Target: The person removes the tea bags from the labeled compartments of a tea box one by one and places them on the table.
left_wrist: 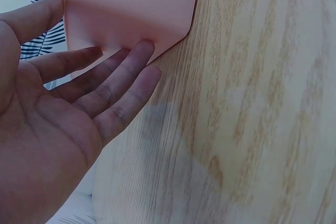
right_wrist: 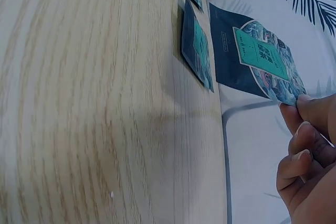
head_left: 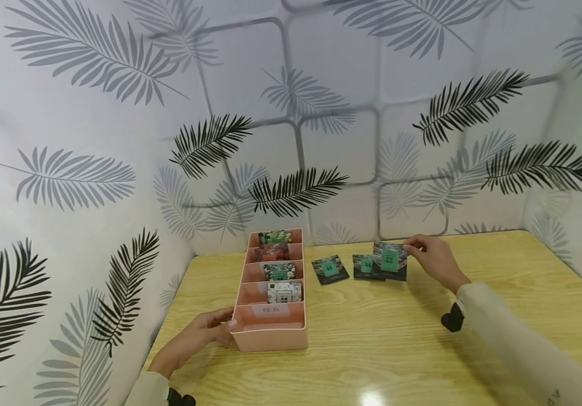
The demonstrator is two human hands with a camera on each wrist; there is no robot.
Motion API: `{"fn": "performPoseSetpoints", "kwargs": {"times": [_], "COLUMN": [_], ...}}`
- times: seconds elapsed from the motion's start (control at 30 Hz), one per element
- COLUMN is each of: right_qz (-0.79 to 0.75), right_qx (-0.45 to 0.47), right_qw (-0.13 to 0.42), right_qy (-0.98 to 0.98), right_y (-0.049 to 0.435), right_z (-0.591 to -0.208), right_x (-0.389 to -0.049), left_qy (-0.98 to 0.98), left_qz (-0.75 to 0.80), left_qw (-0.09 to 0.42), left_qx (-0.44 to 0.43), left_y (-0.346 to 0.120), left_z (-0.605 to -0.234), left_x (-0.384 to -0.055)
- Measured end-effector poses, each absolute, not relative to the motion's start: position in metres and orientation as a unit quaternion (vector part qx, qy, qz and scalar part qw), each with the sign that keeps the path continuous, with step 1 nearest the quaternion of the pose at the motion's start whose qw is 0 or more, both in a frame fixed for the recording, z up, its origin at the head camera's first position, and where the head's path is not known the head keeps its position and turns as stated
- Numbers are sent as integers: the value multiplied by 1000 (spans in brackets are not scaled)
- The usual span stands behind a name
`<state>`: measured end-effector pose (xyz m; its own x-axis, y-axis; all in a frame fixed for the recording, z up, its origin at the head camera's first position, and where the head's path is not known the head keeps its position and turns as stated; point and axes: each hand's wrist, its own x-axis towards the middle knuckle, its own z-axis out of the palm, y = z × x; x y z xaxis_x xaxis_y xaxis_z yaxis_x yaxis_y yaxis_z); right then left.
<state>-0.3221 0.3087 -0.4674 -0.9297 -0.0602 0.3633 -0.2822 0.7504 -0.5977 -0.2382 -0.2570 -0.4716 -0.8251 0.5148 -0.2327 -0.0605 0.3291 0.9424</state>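
Observation:
My right hand [head_left: 435, 261] pinches a flat dark sachet with a green label [right_wrist: 261, 56] by its edge, between thumb and forefinger. In the head view that sachet partly overlaps another green-labelled sachet [head_left: 363, 267]; the right wrist view shows it raised above the table. A third sachet of the same look [head_left: 330, 269] lies to the left. My left hand [head_left: 202, 334] holds the near left corner of a long pink divided box [head_left: 270, 340], thumb at the rim and fingertips against the outer wall [left_wrist: 131, 9].
Inside the box, the back compartments hold sachets: green [head_left: 274, 237], red [head_left: 272, 252], dark green-labelled [head_left: 279, 272] and white [head_left: 284, 293]. Nothing shows in the front compartment. A wood-grain table [head_left: 372, 332] bears everything, and a leaf-patterned wall covering [head_left: 331, 146] rises behind it.

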Motion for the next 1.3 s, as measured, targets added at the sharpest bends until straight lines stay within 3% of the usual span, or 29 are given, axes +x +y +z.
{"fn": "performPoseSetpoints", "kwargs": {"times": [1.3], "right_qz": [293], "right_qx": [56], "right_qw": [140], "right_qy": [-944], "right_y": [340], "right_z": [-493], "right_x": [-355], "left_qy": [776], "left_qz": [556], "left_qw": [258], "left_qx": [150], "left_y": [-259], "left_z": [-476], "left_x": [-245]}}
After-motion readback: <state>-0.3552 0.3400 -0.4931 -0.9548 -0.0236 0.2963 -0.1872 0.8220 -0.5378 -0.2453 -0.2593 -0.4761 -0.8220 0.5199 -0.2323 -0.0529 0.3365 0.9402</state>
